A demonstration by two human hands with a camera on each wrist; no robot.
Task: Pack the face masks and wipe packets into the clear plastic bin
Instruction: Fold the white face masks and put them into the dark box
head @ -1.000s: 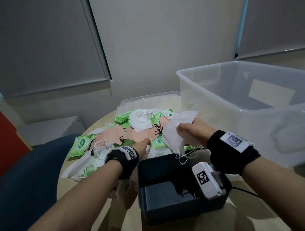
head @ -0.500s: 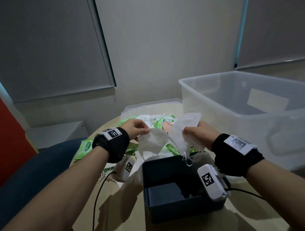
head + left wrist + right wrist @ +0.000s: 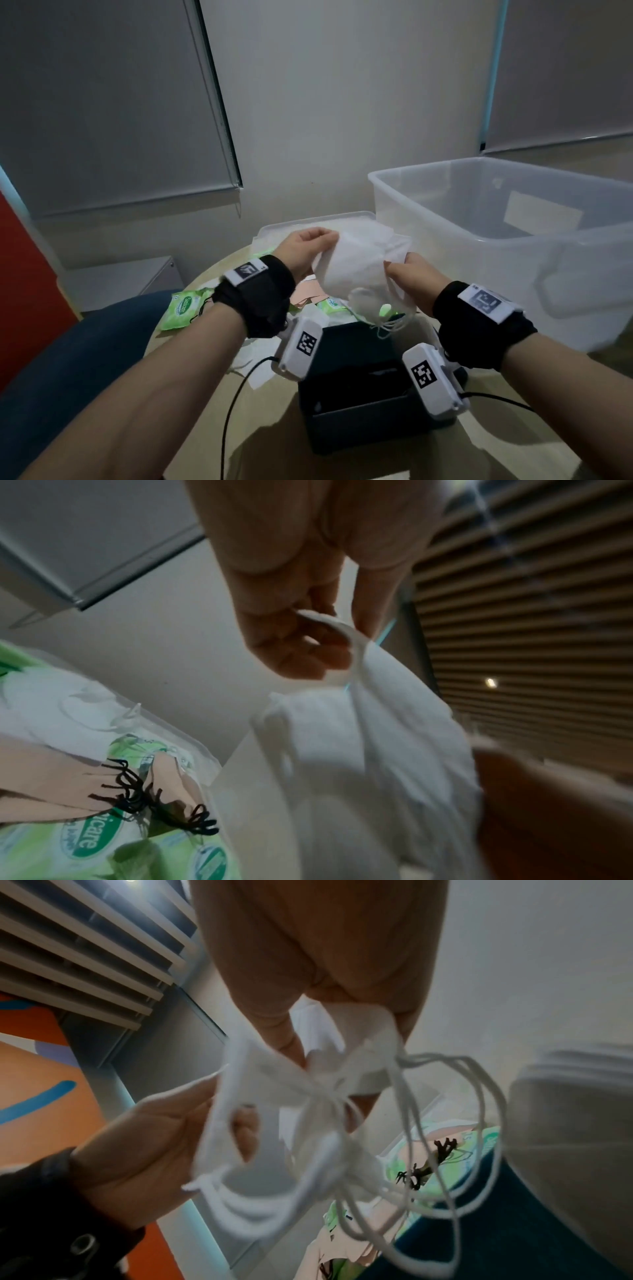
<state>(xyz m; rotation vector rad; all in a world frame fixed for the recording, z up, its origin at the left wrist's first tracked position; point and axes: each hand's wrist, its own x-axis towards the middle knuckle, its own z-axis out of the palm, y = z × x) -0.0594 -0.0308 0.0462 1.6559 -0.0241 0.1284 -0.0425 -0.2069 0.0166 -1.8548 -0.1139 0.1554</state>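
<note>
White face masks (image 3: 359, 263) hang bunched in the air between both hands, above the table and left of the clear plastic bin (image 3: 561, 274). My left hand (image 3: 306, 246) pinches their left edge (image 3: 337, 631). My right hand (image 3: 407, 274) grips the right side, thumb on the fabric (image 3: 318, 1056); white ear loops (image 3: 455, 1123) dangle below. Green wipe packets (image 3: 183, 308) and peach masks (image 3: 308, 294) with black loops (image 3: 143, 804) lie on the table under the hands. The bin looks empty.
A dark open box (image 3: 359, 387) sits on the round table (image 3: 274, 428) just below my wrists. The bin's clear lid (image 3: 308, 222) lies behind the pile. A blue chair (image 3: 68, 359) stands at the left. Cables trail from the wrist cameras.
My left hand came up off the pile with a white mask and met the right hand. Both hands rose and now hold the masks together, nearer the bin.
</note>
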